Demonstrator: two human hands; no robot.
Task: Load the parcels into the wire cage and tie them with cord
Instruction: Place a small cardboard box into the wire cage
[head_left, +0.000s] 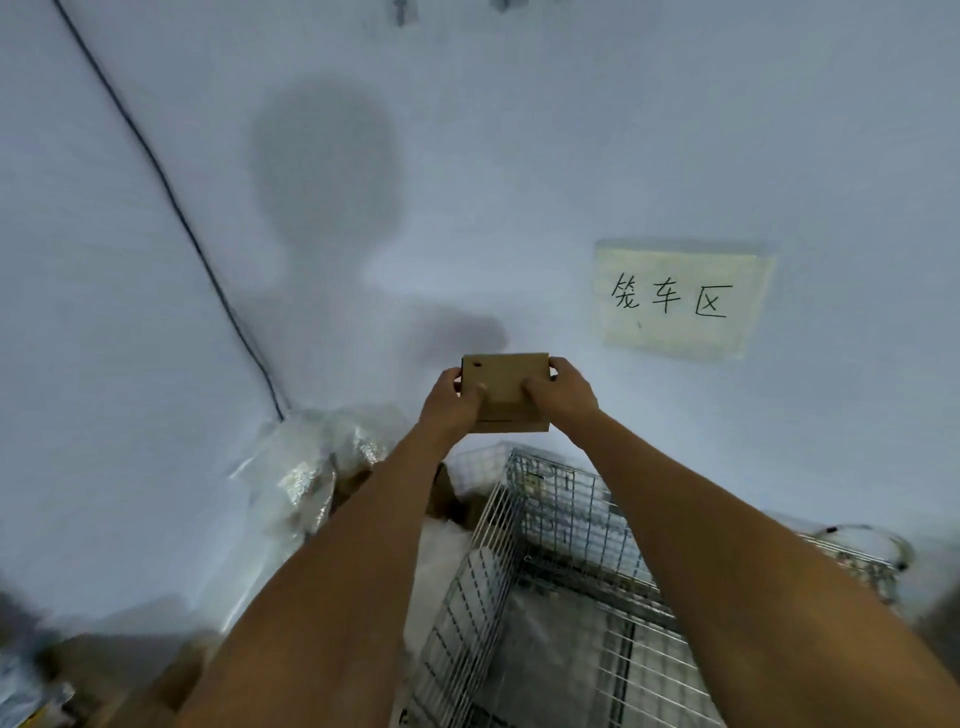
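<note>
A small brown cardboard parcel is held up in front of the white wall, above the far left corner of the wire cage. My left hand grips its left side and my right hand grips its right side, thumbs on the near face. The cage is a grey metal mesh box, open at the top, standing below and to the right of my arms. No cord is visible that I can tell apart.
A heap of clear and silver plastic bags with brown boxes lies left of the cage. More brown boxes sit at the lower left. A handwritten paper sign hangs on the wall. A black cable runs down the wall.
</note>
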